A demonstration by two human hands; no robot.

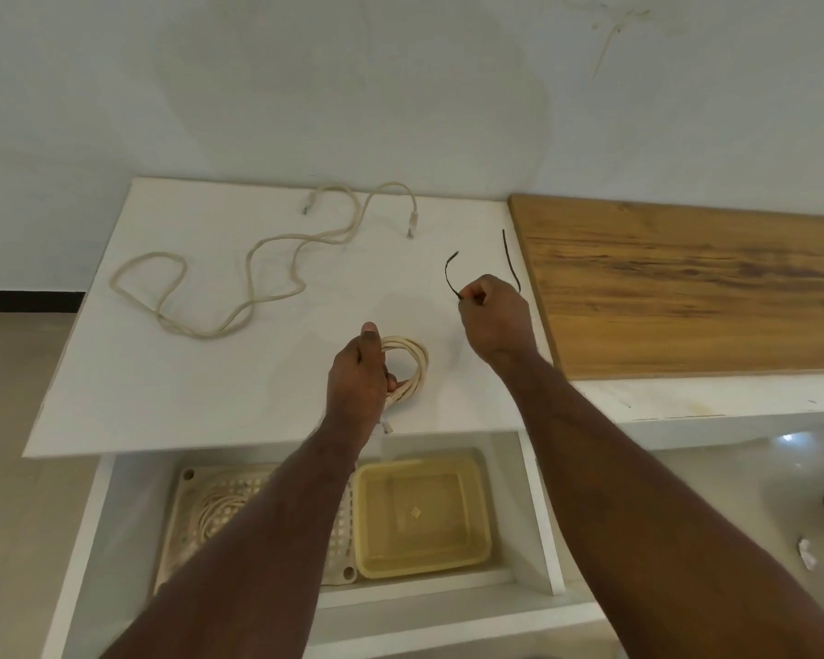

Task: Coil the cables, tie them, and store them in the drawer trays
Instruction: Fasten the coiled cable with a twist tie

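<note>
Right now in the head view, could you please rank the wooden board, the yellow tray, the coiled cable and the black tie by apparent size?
1. wooden board
2. yellow tray, though nearer the camera
3. coiled cable
4. black tie

The desk at the centre of the frame is plain white. The loose cable at upper left and the coiled cable at centre are cream. Two twist ties right of centre are black. The board at right shows streaked brown wood grain. In the white drawer below, a beige perforated tray adjoins a translucent yellow tray.
</note>
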